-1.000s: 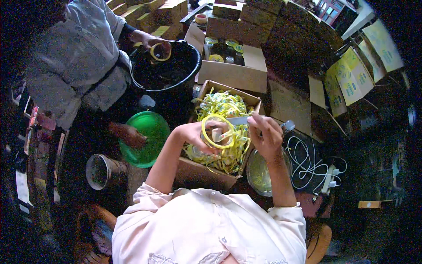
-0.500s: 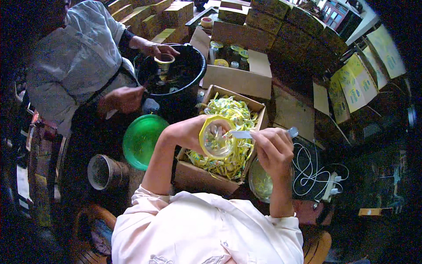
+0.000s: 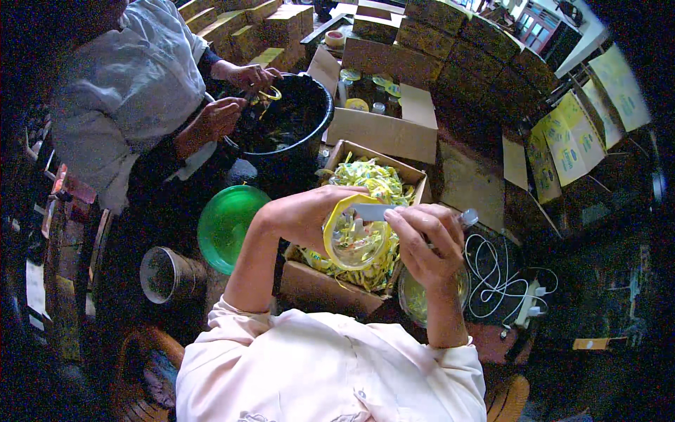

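Clasping a clear jar [image 3: 358, 245], the left hand [image 3: 315, 213] clamps its partly hidden fingers around the side. The right hand [image 3: 430, 243], fingers closed on a knife [image 3: 375, 212], holds the blade [image 3: 364, 211] across the jar's yellow rim [image 3: 340, 206]. Beneath stands a box [image 3: 327, 292] of yellow strips [image 3: 373, 174]; leftward lies a green basin [image 3: 228, 228], beyond it a black bucket [image 3: 321, 130].

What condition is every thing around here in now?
Clear container: held in left hand
Flat blade: held in right hand, at the container's yellow rim
Front cardboard box: open, heaped with strips
Rear cardboard box: flaps open, jars inside
Black bucket: open
Green basin: open
White cord: loosely looped
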`<state>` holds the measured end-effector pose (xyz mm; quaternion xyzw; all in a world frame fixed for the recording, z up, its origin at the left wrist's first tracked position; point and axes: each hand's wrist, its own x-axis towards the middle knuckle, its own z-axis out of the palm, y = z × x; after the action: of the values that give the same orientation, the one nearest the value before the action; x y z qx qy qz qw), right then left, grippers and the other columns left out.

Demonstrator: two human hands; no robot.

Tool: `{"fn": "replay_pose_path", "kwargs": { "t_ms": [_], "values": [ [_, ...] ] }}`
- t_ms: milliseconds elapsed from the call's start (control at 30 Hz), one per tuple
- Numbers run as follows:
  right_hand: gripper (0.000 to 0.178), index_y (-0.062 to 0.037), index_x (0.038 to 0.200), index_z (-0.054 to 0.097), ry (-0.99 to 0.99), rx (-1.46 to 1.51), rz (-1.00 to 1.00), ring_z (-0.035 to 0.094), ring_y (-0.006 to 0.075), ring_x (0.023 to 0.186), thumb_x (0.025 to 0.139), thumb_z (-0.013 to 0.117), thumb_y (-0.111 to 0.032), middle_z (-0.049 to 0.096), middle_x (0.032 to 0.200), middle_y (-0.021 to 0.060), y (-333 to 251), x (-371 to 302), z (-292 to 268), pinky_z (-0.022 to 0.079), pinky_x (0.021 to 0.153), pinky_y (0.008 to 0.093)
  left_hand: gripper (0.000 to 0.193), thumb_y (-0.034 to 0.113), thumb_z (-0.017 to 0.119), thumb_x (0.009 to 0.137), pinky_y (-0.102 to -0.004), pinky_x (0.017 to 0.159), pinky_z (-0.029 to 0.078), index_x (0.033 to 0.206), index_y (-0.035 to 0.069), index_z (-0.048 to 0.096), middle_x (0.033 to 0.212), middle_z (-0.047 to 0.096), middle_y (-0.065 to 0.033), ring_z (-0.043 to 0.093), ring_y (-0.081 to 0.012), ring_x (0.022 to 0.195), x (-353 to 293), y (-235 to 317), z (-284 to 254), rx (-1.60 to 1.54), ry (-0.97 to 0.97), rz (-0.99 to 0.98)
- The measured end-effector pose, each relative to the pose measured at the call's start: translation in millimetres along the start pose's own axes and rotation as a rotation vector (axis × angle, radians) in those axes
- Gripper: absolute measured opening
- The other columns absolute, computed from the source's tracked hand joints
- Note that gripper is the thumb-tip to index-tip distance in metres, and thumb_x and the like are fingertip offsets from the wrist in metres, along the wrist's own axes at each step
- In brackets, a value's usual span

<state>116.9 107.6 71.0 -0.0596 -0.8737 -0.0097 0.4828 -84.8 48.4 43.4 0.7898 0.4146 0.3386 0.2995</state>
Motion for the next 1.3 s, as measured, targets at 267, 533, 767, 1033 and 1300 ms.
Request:
{"fn": "replay_pose_path", "kwargs": {
  "t_ms": [267, 533, 767, 1033, 1300],
  "values": [
    [0.017, -0.0083, 0.08, 0.065, -0.024, 0.011, -0.027, 0.057, 0.019, 0.07, 0.065, 0.06, -0.001, 0.06, 0.078, 0.0033, 3.4, -7.6, -6.6, 0.047, 0.062, 0.0294, 0.082, 0.019, 0.078, 0.048, -0.0329, 0.088, 0.039, 0.118, 0.001, 0.038, 0.105, 0.051, -0.0154, 0.051, -0.0269, 0.101, -2.5, 1.1, -2.6, -0.014, 0.019, -0.001],
    [0.026, -0.0082, 0.083, 0.063, -0.191, -0.174, 0.12, 0.055, 0.0221, 0.073, 0.06, 0.059, 0.0, 0.057, 0.078, 0.0039, 22.3, -13.7, -16.6, 0.045, 0.064, 0.0336, 0.072, 0.01, 0.075, 0.048, -0.0313, 0.085, 0.04, 0.11, 0.002, 0.04, 0.102, 0.05, -0.0131, 0.05, -0.024, 0.098, -10.2, -14.8, -3.6, 0.058, 0.31, -0.289],
    [0.028, -0.0071, 0.085, 0.062, -0.221, -0.102, 0.179, 0.054, 0.0234, 0.072, 0.06, 0.058, 0.003, 0.056, 0.078, 0.0057, 27.6, -19.3, 3.4, 0.045, 0.063, 0.034, 0.056, 0.01, 0.067, 0.053, -0.0368, 0.081, 0.042, 0.105, 0.004, 0.044, 0.1, 0.051, -0.0129, 0.05, -0.0312, 0.094, -16.5, -29.0, -6.9, 0.435, 0.406, -0.267],
    [0.022, -0.0081, 0.082, 0.064, -0.068, -0.074, 0.016, 0.056, 0.0181, 0.072, 0.062, 0.061, 0.001, 0.059, 0.079, 0.0025, 17.3, -4.3, 8.2, 0.046, 0.063, 0.0296, 0.072, 0.015, 0.068, 0.056, -0.0282, 0.082, 0.041, 0.118, 0.0, 0.035, 0.104, 0.051, -0.0117, 0.052, -0.0159, 0.093, -18.8, 1.5, 12.1, -0.16, 0.405, -0.089],
    [0.018, -0.0095, 0.088, 0.064, -0.046, -0.096, -0.187, 0.058, 0.0148, 0.076, 0.07, 0.059, -0.009, 0.059, 0.087, 0.0017, 11.2, -3.1, -2.3, 0.048, 0.066, 0.0285, 0.079, 0.021, 0.08, 0.052, -0.0291, 0.081, 0.042, 0.116, -0.001, 0.04, 0.106, 0.053, -0.0101, 0.053, -0.0158, 0.089, -24.4, 10.8, 26.8, -0.318, 0.385, 0.049]
  ]
}}
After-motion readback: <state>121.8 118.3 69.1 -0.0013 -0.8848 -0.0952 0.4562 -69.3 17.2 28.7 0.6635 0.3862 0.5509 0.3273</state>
